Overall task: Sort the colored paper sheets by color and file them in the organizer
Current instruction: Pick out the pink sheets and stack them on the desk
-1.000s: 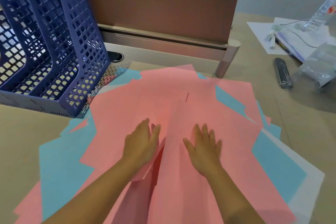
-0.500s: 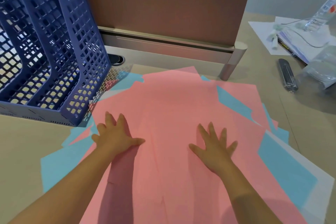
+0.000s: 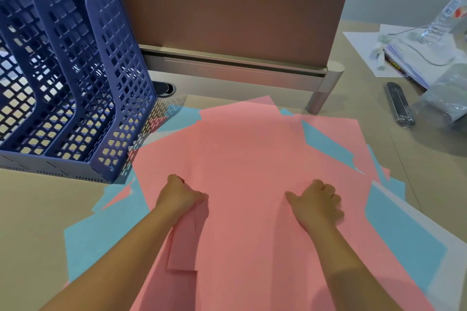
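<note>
A loose spread of pink sheets covers the desk in front of me, with light blue sheets and some white ones showing underneath at the edges. My left hand grips the left edge of the top pink sheets, fingers curled under them. My right hand lies on the pink paper with its fingers curled, thumb stretched left; whether it grips an edge is hidden. The blue mesh organizer stands at the left, its slots holding no paper that I can see.
A brown divider panel with a metal rail closes off the back of the desk. At the right lie a dark pen case, a stack of papers and clear plastic bags. A cable hole sits beside the organizer.
Both hands lay flat with spread fingers on the pink sheets; now their fingers are curled, the left one gripping the sheets' left edge. The view has shifted slightly.
</note>
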Action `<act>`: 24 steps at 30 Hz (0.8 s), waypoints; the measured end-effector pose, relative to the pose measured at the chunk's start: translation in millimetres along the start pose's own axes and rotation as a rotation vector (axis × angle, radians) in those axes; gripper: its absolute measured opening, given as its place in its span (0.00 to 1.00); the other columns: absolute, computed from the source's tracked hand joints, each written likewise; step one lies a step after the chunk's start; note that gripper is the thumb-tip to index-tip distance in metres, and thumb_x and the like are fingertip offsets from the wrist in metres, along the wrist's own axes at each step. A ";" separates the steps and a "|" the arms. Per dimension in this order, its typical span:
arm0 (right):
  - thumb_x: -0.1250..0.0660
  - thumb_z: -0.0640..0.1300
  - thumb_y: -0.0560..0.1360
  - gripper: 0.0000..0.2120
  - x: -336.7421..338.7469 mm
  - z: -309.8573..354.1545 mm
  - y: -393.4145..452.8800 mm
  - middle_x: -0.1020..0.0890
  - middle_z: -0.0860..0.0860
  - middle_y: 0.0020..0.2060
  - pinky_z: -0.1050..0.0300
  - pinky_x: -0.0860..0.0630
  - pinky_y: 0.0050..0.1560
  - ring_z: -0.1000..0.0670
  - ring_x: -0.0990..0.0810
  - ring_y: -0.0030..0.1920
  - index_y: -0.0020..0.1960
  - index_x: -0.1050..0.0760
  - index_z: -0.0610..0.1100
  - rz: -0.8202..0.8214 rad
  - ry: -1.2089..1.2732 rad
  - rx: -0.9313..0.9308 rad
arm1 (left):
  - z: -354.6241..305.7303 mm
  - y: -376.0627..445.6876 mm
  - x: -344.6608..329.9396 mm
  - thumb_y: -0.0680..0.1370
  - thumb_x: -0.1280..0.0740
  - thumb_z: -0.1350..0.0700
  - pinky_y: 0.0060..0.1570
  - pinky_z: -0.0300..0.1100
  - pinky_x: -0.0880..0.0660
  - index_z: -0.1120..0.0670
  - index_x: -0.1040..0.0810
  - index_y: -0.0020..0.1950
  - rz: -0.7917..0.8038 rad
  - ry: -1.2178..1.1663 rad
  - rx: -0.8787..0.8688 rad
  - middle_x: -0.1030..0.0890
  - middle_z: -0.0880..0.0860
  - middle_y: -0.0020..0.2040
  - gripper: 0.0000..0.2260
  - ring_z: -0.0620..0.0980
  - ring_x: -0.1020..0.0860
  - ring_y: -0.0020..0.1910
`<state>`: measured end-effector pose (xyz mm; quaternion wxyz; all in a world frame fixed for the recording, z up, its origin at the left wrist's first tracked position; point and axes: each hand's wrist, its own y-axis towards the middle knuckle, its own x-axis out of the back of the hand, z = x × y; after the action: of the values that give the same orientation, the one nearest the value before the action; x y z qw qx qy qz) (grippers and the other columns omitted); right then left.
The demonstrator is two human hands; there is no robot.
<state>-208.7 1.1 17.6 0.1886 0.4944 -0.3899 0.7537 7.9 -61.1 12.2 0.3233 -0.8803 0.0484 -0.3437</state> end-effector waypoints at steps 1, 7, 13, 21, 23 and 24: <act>0.37 0.57 0.74 0.30 -0.7 -2.0 -1.3 0.36 0.43 0.65 0.45 0.34 0.63 0.40 0.37 0.67 0.68 0.41 0.41 0.017 0.014 -0.015 | 0.3 0.1 -3.2 0.69 0.27 0.56 0.42 0.42 0.32 0.58 0.36 0.45 0.005 0.013 -0.020 0.30 0.54 0.42 0.18 0.54 0.29 0.42; 0.35 0.46 0.75 0.30 -5.6 2.5 -9.8 0.37 0.41 0.68 0.52 0.35 0.65 0.41 0.36 0.67 0.71 0.43 0.36 0.113 0.339 0.130 | 3.1 -4.3 -15.5 0.70 0.28 0.60 0.46 0.49 0.27 0.63 0.27 0.51 -0.004 -0.046 -0.130 0.22 0.62 0.47 0.13 0.57 0.25 0.45; 0.42 0.55 0.77 0.34 0.2 -31.1 -3.5 0.46 0.40 0.74 0.47 0.46 0.74 0.40 0.47 0.75 0.75 0.50 0.39 -0.014 -0.035 0.100 | 25.1 -7.8 -4.9 0.74 0.34 0.63 0.41 0.45 0.32 0.60 0.27 0.46 -0.204 -0.134 -0.203 0.25 0.59 0.40 0.03 0.56 0.27 0.40; 0.54 0.57 0.80 0.32 -26.4 -32.1 -30.9 0.49 0.41 0.76 0.43 0.55 0.74 0.44 0.51 0.76 0.76 0.57 0.40 0.007 -0.178 0.284 | 32.0 -16.8 -14.0 0.76 0.34 0.57 0.46 0.48 0.29 0.67 0.26 0.52 -0.157 -0.354 -0.031 0.23 0.63 0.44 0.13 0.59 0.25 0.47; 0.53 0.55 0.81 0.30 -23.6 -29.0 -34.6 0.41 0.43 0.74 0.47 0.52 0.74 0.46 0.43 0.75 0.76 0.52 0.40 -0.004 -0.114 0.352 | 30.4 -21.1 -15.4 0.76 0.33 0.58 0.55 0.52 0.28 0.68 0.31 0.63 -0.124 -0.344 -0.019 0.25 0.67 0.59 0.20 0.60 0.24 0.54; 0.51 0.54 0.81 0.28 -21.1 -29.5 -33.7 0.37 0.43 0.73 0.49 0.48 0.74 0.45 0.39 0.73 0.75 0.49 0.40 0.011 -0.050 0.366 | 30.0 -22.4 -15.3 0.75 0.33 0.60 0.54 0.50 0.28 0.67 0.29 0.62 -0.118 -0.318 -0.037 0.25 0.66 0.60 0.18 0.58 0.25 0.52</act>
<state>-194.5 47.1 6.1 0.0817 0.5371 -0.2535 0.8004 12.4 -22.7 0.3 0.2899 -0.9308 -0.0487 -0.2175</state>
